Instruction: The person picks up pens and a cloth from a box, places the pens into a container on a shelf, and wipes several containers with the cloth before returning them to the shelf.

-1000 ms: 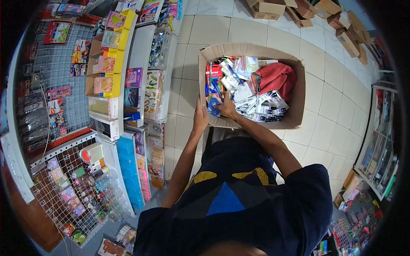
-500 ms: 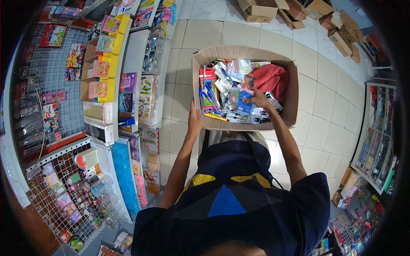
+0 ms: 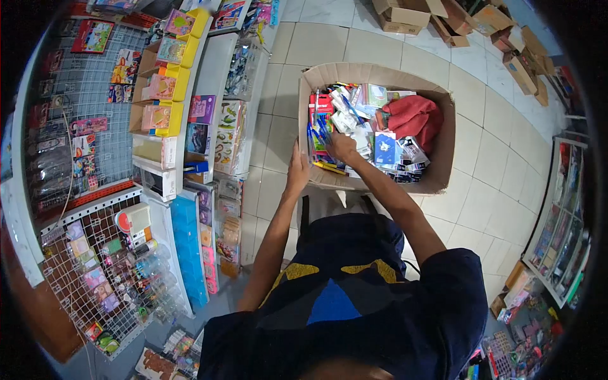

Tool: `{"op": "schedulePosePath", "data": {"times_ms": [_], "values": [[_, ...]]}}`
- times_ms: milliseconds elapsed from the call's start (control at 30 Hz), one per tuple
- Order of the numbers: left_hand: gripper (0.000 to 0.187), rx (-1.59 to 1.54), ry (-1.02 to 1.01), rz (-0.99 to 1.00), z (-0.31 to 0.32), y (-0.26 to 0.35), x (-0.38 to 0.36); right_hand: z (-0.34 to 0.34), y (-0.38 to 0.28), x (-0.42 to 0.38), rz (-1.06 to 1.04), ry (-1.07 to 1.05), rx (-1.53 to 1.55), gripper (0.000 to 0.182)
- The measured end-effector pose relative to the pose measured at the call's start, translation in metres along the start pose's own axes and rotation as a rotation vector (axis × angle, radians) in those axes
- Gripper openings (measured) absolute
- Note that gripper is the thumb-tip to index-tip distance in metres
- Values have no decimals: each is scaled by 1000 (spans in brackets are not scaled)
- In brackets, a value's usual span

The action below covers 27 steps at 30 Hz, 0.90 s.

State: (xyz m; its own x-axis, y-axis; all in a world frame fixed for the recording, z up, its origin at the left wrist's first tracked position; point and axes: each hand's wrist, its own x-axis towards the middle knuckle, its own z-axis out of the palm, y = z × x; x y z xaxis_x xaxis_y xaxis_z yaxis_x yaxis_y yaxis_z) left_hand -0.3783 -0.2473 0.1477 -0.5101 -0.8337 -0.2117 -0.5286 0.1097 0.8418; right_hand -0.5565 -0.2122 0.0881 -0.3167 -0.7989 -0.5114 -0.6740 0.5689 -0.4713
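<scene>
A cardboard box (image 3: 443,152) full of stationery stands in front of me. My left hand (image 3: 299,170) lies with fingers stretched along the outside of its left wall. Inside the box, my right hand (image 3: 342,147) reaches down beside a bunch of blue pens (image 3: 318,134); its fingers are bent and partly hidden among the goods. A blue card or small booklet (image 3: 384,148) lies to the right of that hand. White packets (image 3: 344,120), a red pack (image 3: 322,104), a yellow pen (image 3: 329,168) and a red cloth (image 3: 415,119) are also in the box.
At left stand shelves with a yellow display tray (image 3: 182,82), a blue divided rack (image 3: 185,244) and a wire grid (image 3: 82,278) hung with small goods. Several cardboard cartons (image 3: 405,16) sit at the back right. A display case (image 3: 557,215) is at the right.
My right hand has let go of the blue item and moved left to the pens. The blue item now lies on the contents. My left hand stays at the box's left wall.
</scene>
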Motion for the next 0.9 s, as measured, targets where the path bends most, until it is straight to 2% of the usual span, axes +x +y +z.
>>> {"op": "schedulePosePath", "data": {"times_ms": [100, 200, 233, 333, 433, 667, 767, 867, 900], "values": [[48, -10, 14, 12, -2, 4, 0, 23, 0, 13, -23, 64, -20, 37], [48, 0, 8, 2, -3, 2, -1, 30, 4, 15, -84, 67, -49, 30], [48, 5, 8, 8, -3, 2, -1, 30, 4, 16, -42, 32, -54, 25], [48, 18, 3, -15, 0, 0, -1, 37, 7, 12, -73, 159, -126, 25], [48, 22, -5, -20, -3, 2, -1, 47, 10, 19, -240, 122, -185, 24], [48, 27, 9, 24, 1, -8, 1, 44, 17, 20, -116, 71, 11, 25], [49, -38, -29, -45, -4, 6, -2, 29, 17, 15, 2, 117, 131, 27], [49, -19, 27, 94, -1, -5, 2, 18, 29, 22, -129, 93, 297, 25], [49, 150, 121, 129, -1, 2, 0, 14, 30, 21, -147, 39, 526, 24]]}}
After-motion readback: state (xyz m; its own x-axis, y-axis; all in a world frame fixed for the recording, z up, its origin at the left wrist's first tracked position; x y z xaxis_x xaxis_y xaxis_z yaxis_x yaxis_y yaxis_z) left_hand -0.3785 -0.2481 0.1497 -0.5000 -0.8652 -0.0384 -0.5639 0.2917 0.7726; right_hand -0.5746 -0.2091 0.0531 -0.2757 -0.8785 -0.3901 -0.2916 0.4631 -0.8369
